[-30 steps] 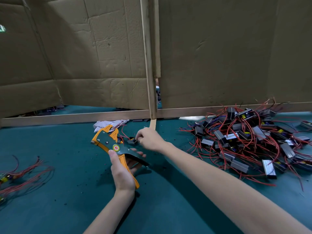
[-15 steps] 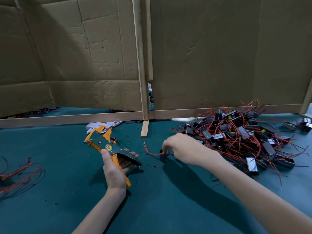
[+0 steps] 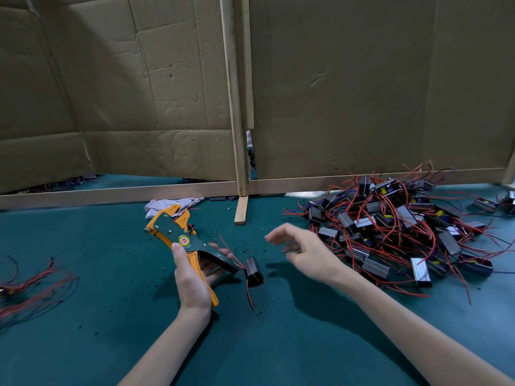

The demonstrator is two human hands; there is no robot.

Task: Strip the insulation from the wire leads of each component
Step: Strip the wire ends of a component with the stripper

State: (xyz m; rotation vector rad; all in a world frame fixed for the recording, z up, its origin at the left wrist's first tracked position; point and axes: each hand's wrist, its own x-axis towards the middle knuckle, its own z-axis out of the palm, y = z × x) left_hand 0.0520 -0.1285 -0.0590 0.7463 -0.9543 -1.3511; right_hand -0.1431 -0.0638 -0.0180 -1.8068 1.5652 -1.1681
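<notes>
Left hand (image 3: 192, 282): gripped the stripper (image 3: 178, 235) by its handles, orange head tilted up and away.
Right hand (image 3: 305, 253): blurred, fingers loosely spread, holding nothing, between the stripper and the pile (image 3: 404, 227).
Component (image 3: 254, 270): a black block just beside the stripper's lower handle, with red leads running up-left and down; whether it lay on the counter (image 3: 83, 344) could not be told.
Pile: many black blocks tangled in red wire, on the right near the cardboard wall (image 3: 362, 79).
Loose wires (image 3: 30, 285): red strands at the far left edge.
Cloth (image 3: 172, 203): pale, crumpled, behind the stripper's head.
Bits (image 3: 250, 238): dark specks scattered on the teal counter.
</notes>
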